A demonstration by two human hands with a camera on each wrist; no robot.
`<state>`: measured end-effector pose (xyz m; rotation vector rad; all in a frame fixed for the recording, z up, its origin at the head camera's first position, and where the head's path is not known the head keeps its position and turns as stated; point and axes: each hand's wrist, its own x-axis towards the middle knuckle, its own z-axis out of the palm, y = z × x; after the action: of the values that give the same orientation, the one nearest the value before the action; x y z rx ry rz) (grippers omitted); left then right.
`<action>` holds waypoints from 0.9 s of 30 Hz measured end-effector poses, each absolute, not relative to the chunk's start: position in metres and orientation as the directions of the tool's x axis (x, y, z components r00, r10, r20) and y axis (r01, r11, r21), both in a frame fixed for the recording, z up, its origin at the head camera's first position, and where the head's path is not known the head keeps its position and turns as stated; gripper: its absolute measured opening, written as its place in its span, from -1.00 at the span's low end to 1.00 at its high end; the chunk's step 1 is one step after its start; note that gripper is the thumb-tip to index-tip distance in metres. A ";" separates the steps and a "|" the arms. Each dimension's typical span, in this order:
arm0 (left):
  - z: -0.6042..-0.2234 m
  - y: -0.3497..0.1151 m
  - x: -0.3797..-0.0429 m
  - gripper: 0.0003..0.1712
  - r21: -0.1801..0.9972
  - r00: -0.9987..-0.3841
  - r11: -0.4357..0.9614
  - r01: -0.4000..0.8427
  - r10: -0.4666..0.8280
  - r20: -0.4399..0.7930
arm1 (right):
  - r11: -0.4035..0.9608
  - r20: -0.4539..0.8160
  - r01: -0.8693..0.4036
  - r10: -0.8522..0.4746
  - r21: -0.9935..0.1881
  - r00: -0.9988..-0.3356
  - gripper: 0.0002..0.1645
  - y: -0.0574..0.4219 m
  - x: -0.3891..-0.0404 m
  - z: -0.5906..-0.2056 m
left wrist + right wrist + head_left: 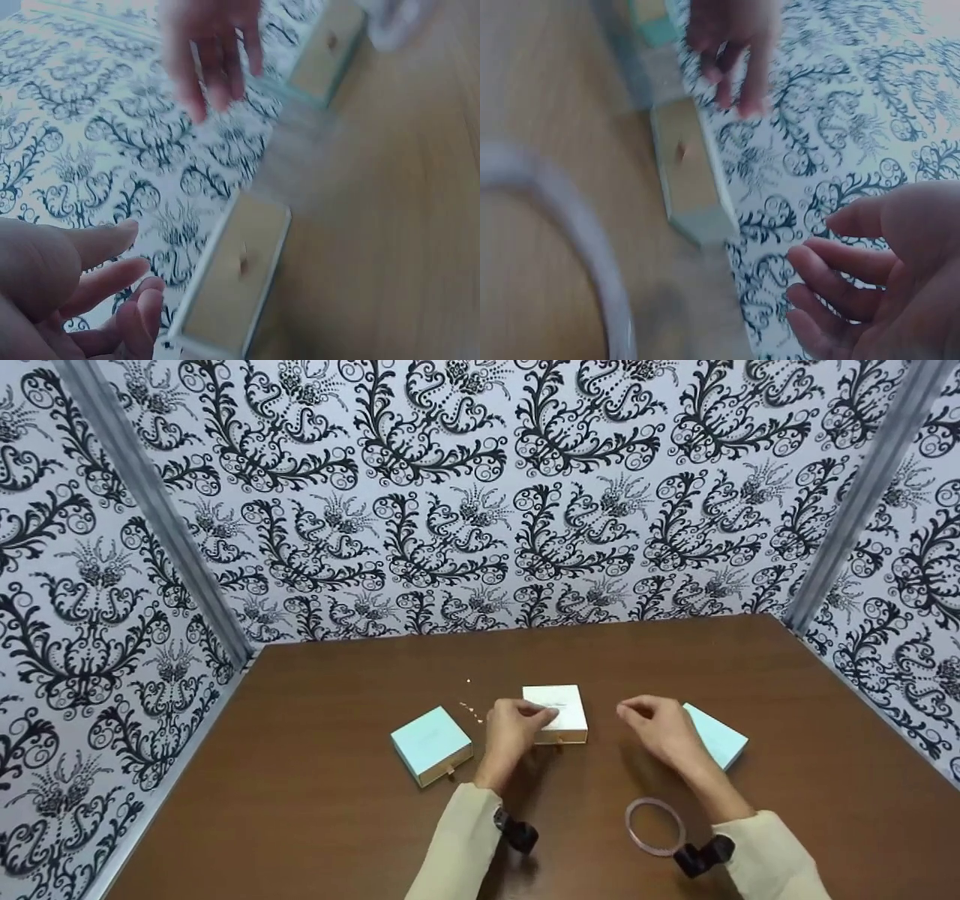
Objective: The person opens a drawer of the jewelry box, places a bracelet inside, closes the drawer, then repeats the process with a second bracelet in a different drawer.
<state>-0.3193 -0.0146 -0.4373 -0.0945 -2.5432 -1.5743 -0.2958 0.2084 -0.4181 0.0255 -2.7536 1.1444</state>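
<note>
My left hand hovers over or beside a white box at the table's middle, covering its near left part. In the left wrist view, the thumb and fingers of that hand stand apart with nothing between them. My right hand is raised near a mint-green box, partly hiding it. Loosely curled, the right hand's fingers hold nothing in the right wrist view. The white box's tan front has a small pull tab.
Another mint box lies left of my left hand, its tabbed side towards me. Tiny pale pieces form a broken line behind it. A pinkish bangle lies near my right wrist. Patterned walls border the brown table.
</note>
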 end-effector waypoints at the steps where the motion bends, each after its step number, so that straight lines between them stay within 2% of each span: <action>1: -0.435 -0.012 -0.318 -0.81 0.896 -0.989 0.425 0.126 -0.013 0.145 | 0.721 0.176 -0.091 0.044 -0.687 -0.983 -0.62 0.211 -0.295 -0.419; 7: -0.428 0.007 -0.311 -0.78 0.947 -0.996 0.310 0.088 0.057 0.074 | 0.736 0.284 -0.169 0.032 -0.656 -0.958 -0.64 0.226 -0.289 -0.424; 12: -0.425 0.022 -0.303 -0.58 0.969 -0.994 0.248 0.002 0.103 -0.025 | 0.758 0.399 -0.253 0.010 -0.601 -0.917 -0.64 0.242 -0.288 -0.430; 16: -0.427 0.034 -0.296 -0.37 0.959 -0.988 0.282 -0.025 0.138 -0.066 | 0.756 0.465 -0.300 0.007 -0.581 -0.885 -0.61 0.257 -0.290 -0.436; 20: -0.430 0.048 -0.288 -0.25 0.918 -0.981 0.397 -0.010 0.172 -0.085 | 0.753 0.492 -0.307 0.026 -0.582 -0.870 -0.58 0.269 -0.292 -0.442; 23: -0.432 0.059 -0.282 -0.23 0.883 -0.979 0.469 0.010 0.186 -0.087 | 0.759 0.480 -0.282 0.047 -0.587 -0.876 -0.57 0.277 -0.292 -0.447; 27: -0.434 0.073 -0.279 -0.28 0.878 -0.974 0.478 0.028 0.211 -0.083 | 0.771 0.453 -0.252 0.053 -0.585 -0.890 -0.54 0.286 -0.292 -0.452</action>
<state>-0.2785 0.0734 -0.4339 -0.2331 -2.8515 -1.6883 -0.2925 0.2861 -0.4517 0.1501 -2.5141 0.9201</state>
